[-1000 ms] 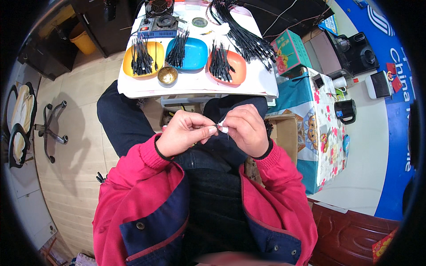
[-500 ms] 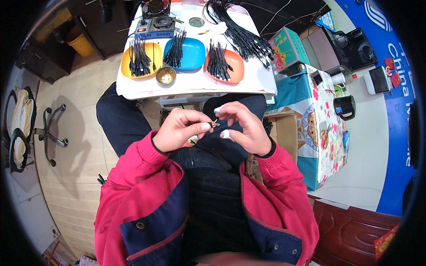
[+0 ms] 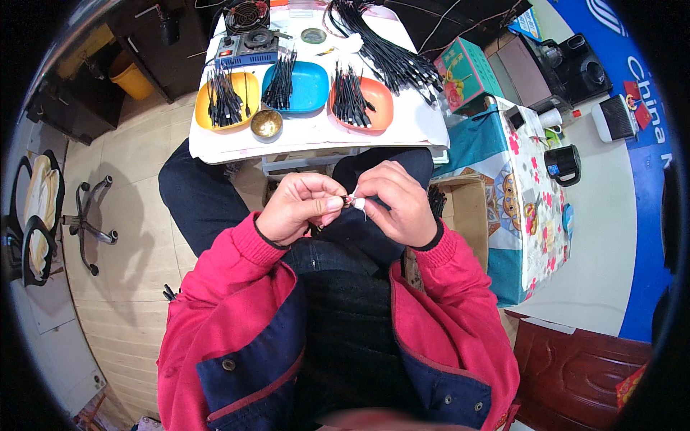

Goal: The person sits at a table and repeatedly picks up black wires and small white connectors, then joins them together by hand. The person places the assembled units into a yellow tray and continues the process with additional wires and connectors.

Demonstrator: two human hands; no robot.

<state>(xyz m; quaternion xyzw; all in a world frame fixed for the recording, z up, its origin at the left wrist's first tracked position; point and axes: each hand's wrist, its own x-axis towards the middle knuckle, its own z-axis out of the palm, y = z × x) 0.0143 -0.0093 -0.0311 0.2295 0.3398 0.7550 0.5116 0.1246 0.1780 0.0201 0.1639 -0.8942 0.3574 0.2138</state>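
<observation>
Up at the top of the frame we have a white table (image 3: 417,129). A fan (image 3: 246,16) and a small blue machine (image 3: 248,57) sit at its upper left, and a big bunch of black cables (image 3: 392,57) lies at its upper right. A green box (image 3: 474,75) and a black jug (image 3: 563,165) are on the right of the frame, and chair legs (image 3: 90,223) are on the left.

In the middle, our left hand (image 3: 302,208) pinches a dark cable end (image 3: 346,200), thumb and finger shut tight on it. Our right hand (image 3: 394,201) has white wraps on its fingertips, which are together on the wire tip. Our fingers hide most of it.

The yellow dish (image 3: 202,108), blue dish (image 3: 310,86) and orange dish (image 3: 382,97) each hold black cables. A round metal bowl (image 3: 276,133) stands just below them. On the right, a cardboard box (image 3: 471,208) has dark cables by its left side.
</observation>
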